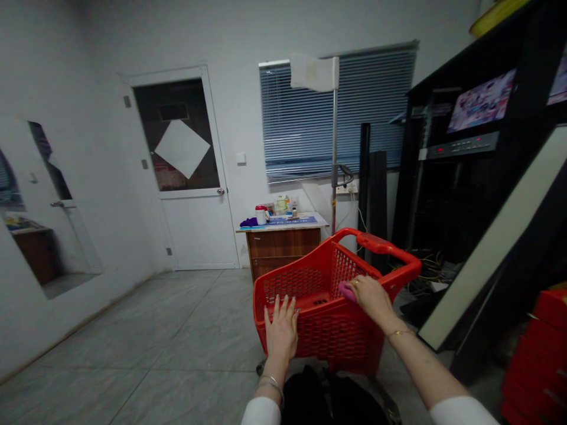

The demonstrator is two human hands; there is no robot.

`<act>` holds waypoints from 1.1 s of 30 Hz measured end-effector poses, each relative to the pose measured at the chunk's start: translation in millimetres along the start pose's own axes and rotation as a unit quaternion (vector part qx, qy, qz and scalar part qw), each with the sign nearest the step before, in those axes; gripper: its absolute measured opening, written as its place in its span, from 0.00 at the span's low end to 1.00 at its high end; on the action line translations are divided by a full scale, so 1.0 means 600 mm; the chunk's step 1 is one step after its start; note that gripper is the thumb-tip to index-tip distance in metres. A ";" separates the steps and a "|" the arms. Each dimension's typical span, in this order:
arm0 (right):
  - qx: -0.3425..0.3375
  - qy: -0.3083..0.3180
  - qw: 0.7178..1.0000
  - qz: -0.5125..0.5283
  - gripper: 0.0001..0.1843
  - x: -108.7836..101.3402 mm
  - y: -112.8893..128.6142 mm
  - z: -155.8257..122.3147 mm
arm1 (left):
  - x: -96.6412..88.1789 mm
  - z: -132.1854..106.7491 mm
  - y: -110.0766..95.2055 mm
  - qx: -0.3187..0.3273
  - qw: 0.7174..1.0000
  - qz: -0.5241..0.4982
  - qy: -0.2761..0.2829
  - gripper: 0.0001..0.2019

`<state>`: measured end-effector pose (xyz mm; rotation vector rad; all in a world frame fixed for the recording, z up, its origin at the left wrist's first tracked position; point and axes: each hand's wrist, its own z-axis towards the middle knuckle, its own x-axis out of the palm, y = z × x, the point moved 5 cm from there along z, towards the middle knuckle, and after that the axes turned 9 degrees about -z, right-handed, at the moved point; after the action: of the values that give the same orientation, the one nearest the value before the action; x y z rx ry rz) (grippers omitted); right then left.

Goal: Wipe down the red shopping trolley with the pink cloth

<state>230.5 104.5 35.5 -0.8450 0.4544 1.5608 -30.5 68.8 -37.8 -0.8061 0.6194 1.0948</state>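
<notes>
A red plastic shopping basket [328,339] on wheels stands in front of me, its handle [381,245] raised at the far right. My left hand [281,330] rests flat against the basket's near left wall, fingers stretched upward. My right hand [370,295] is on the basket's right rim, fingers closed over a small pink cloth [346,290] pressed to the plastic.
A wooden cabinet [283,245] with cups and bottles stands behind the basket, beside a metal pole [334,153]. A white door [186,177] is at the back left. Black shelving with screens [478,153] fills the right; red crates [540,354] sit at the lower right.
</notes>
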 end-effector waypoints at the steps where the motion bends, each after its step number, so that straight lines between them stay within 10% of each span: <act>1: 0.021 -0.008 1.000 -0.007 0.13 -0.005 -0.026 0.001 | 0.003 0.000 -0.002 -0.001 1.000 -0.001 -0.003 0.22; 5: 0.099 -0.041 0.994 -0.022 0.17 0.000 0.036 -0.010 | 0.007 -0.003 -0.014 -0.004 1.000 -0.004 -0.018 0.22; 10: -0.003 -0.031 0.998 0.054 0.11 0.023 0.201 -0.015 | -0.004 -0.002 -0.007 0.000 1.000 -0.005 -0.009 0.21; 18: 0.057 -0.019 0.998 -0.018 0.16 -0.015 -0.050 0.003 | 0.000 -0.001 -0.004 0.001 1.000 -0.012 -0.012 0.22; 26: 0.018 -0.032 0.999 0.026 0.11 0.018 0.189 -0.013 | -0.007 -0.004 -0.010 0.000 1.000 -0.021 -0.009 0.22; 33: 0.027 0.005 0.999 -0.019 0.16 -0.012 -0.038 0.007 | -0.005 -0.002 0.004 0.008 1.000 0.003 -0.023 0.22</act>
<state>251.4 106.8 47.4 -0.8147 0.4825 1.5030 -33.8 66.5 -36.7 -0.7644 0.5903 1.1093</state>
